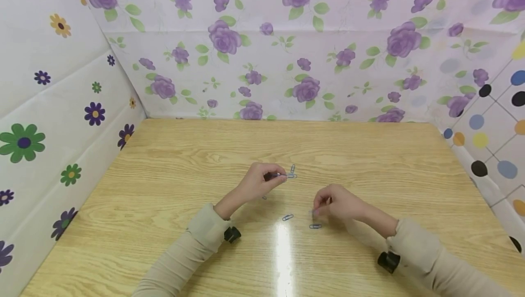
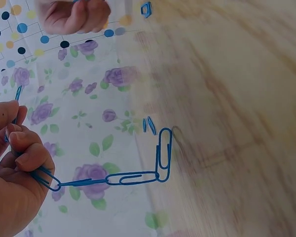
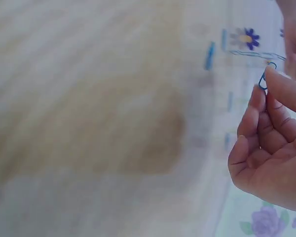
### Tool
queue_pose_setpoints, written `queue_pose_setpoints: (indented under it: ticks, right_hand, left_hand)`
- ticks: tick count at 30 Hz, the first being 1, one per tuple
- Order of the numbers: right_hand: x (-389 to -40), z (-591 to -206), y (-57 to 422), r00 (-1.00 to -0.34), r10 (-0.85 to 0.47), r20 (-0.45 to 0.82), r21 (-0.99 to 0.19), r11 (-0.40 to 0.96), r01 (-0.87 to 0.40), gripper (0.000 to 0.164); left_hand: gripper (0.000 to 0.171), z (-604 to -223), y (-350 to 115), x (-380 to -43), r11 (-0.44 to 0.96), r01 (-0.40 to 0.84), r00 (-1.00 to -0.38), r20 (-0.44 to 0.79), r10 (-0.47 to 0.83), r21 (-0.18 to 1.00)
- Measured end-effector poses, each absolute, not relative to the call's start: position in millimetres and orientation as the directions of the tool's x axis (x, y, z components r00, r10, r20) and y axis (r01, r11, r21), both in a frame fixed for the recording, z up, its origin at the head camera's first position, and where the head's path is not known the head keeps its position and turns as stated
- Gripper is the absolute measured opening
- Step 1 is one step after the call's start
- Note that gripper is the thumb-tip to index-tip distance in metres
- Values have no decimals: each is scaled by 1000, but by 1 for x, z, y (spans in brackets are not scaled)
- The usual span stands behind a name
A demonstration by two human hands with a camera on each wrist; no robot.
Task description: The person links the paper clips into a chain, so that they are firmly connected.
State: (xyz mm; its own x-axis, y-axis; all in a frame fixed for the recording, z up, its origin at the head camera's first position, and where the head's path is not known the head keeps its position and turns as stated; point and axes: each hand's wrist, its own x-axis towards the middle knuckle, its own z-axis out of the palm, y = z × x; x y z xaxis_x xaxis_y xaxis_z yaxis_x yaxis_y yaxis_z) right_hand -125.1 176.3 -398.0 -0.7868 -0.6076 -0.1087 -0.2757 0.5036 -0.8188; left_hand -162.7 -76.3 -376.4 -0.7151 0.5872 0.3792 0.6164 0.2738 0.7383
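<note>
My left hand (image 1: 259, 182) pinches a chain of linked blue paper clips (image 2: 84, 182), its free end extending beyond the fingertips; my right hand (image 1: 338, 202) pinches a single clip (image 3: 262, 80). Two loose clips (image 1: 315, 226) lie on the wooden table (image 1: 197, 146), one just beside my right hand.

Head view looks forward and down over a table (image 1: 197, 142); close wrist views share a paperclip chain (image 2: 84, 182) (upper right in the right's).

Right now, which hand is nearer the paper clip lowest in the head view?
Right. The right hand is just beyond the paper clip; the left hand is farther off, beyond it and to the left.
</note>
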Motion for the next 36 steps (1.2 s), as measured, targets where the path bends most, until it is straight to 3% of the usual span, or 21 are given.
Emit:
queue_pose_setpoints:
  ticks: [8, 15, 24, 36]
  right_hand:
    - [-136, -374, 180, -812, -582, -46, -880, 408, -243, 6]
    - [-139, -360, 180, -811, -585, 0, -883, 380, -275, 21]
    - [-144, -353, 176, -827, -558, 62, -867, 381, -322, 14]
    - [-149, -353, 152, -810, -508, 292, -774, 372, -512, 14]
  left_hand:
    - [10, -376, -76, -163, 256, 642, -697, 410, 589, 723]
    - [10, -377, -75, -163, 273, 627, -710, 391, 586, 729]
    - [9, -375, -73, -163, 279, 618, -711, 369, 599, 735]
    - [12, -372, -79, -165, 251, 580, -698, 315, 643, 775]
